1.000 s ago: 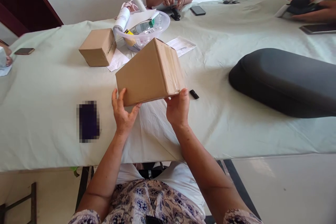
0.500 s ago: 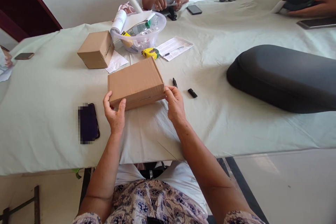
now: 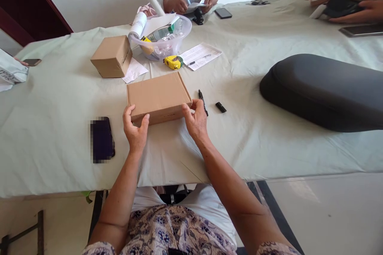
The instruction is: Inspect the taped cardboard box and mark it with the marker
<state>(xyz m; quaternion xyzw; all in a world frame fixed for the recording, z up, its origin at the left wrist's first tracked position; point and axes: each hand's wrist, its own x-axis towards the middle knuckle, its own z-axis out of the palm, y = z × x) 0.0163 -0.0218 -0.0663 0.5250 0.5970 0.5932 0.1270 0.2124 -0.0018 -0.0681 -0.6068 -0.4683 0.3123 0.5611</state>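
On the pale cloth-covered counter (image 3: 60,99) I take the flat brown cardboard box (image 3: 158,96) in the middle as my mark. Well to its left, towards the near edge, lies a dark phone (image 3: 102,139). Behind the box and to its left stands a smaller, cube-like cardboard carton (image 3: 111,56).

The left hand (image 3: 135,125) has the box's near left corner, thumb on the lid and fingers against the front wall. It is a narrow grip, closed on the cardboard. The box itself lies flat on the counter with its lid shut.

Behind it I see a clear plastic bowl (image 3: 183,36) full of odds and ends, a yellow tape measure (image 3: 173,62) and a printed paper sheet (image 3: 201,54). The right hand (image 3: 195,119) holds the near right corner in the same narrow grip, thumb on top. Just right of the box lies a black pen (image 3: 203,102); I cannot tell whether the fingers touch it. A small black cap (image 3: 220,107) lies a little further right, and a long dark grey padded case (image 3: 323,91) well beyond.

As I judge it, the box is down and squared up. Both hands are on it, pen and tape measure lie untouched, and the lid's top face is bare.
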